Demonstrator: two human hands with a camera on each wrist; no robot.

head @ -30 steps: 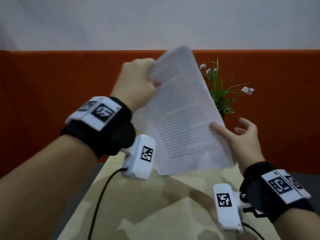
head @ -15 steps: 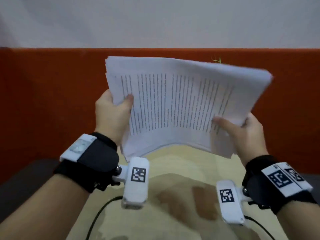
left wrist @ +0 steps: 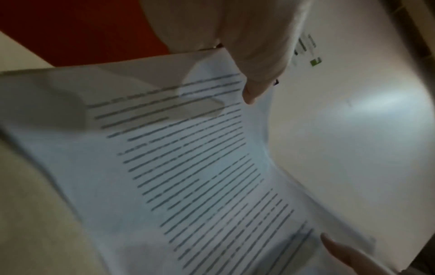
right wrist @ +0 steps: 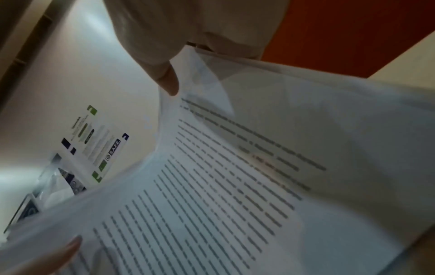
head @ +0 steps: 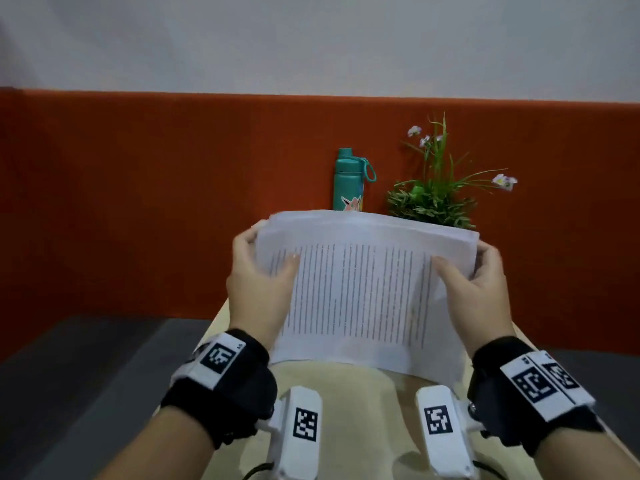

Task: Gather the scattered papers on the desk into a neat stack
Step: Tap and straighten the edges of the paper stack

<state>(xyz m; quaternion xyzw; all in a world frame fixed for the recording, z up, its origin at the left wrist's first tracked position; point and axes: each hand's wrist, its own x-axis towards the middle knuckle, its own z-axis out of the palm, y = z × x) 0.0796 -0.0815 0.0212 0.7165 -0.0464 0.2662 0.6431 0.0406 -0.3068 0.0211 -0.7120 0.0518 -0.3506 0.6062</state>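
Observation:
A bundle of white printed papers [head: 360, 292] is held between both hands above the pale desk [head: 346, 410], its printed face toward me and its lower edge close to the desk top. My left hand [head: 258, 282] grips the left edge, thumb on the front and fingers behind. My right hand [head: 474, 282] grips the right edge the same way. In the left wrist view the papers [left wrist: 188, 167] bow under my left thumb [left wrist: 254, 87]. The right wrist view shows the papers [right wrist: 235, 186] beneath my right thumb [right wrist: 167, 78].
A teal water bottle [head: 349, 183] and a potted green plant [head: 433, 199] with small flowers stand at the desk's back, against an orange partition [head: 138, 202]. Grey floor [head: 86, 375] lies left of the desk. Printed labels [right wrist: 94, 141] show on a white surface behind the papers.
The papers came down from in front of my face to just above the desk, uncovering the bottle and plant. A second ago only my left hand gripped them; now both hands hold the side edges.

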